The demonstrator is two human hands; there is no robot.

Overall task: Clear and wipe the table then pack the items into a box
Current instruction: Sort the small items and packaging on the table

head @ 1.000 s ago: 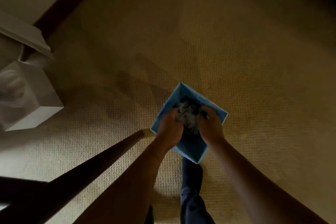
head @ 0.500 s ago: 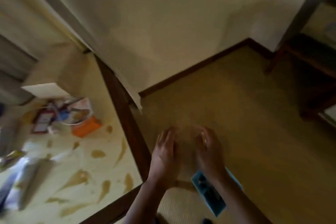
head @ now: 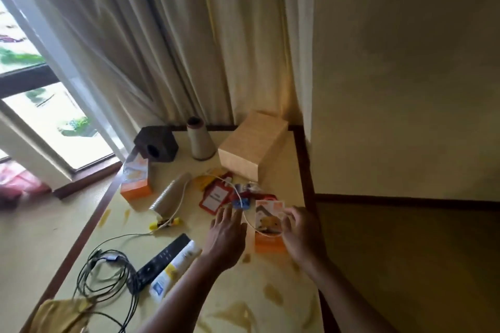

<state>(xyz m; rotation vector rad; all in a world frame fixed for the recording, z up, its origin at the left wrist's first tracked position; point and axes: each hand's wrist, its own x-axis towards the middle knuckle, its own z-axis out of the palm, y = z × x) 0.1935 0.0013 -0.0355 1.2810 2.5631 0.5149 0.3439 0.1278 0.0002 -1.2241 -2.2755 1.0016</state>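
Observation:
Both my hands hover over a cream table (head: 270, 305) with brown splotches and a dark wooden rim. My left hand (head: 226, 235) is open, fingers spread, just short of a small blue item (head: 241, 203) and a red card holder (head: 215, 197). My right hand (head: 301, 232) has loosely bent fingers at the right side of an orange and white box (head: 267, 224); it holds nothing. A white cord (head: 243, 213) loops between the hands. The blue box from before is out of view.
On the table lie a second orange box (head: 135, 181), a ribbed tube (head: 169, 199), a black remote (head: 159, 262), a white tube (head: 176, 267), tangled dark cables (head: 105, 276), a yellow cloth (head: 62, 313), a thread cone (head: 201, 142), a dark wooden block (head: 157, 144) and a cardboard box (head: 251, 149). Curtains hang behind.
My hands let go of the crumpled item in the blue box on the floor. The view swung up to the table, and both hands now reach over its cluttered items.

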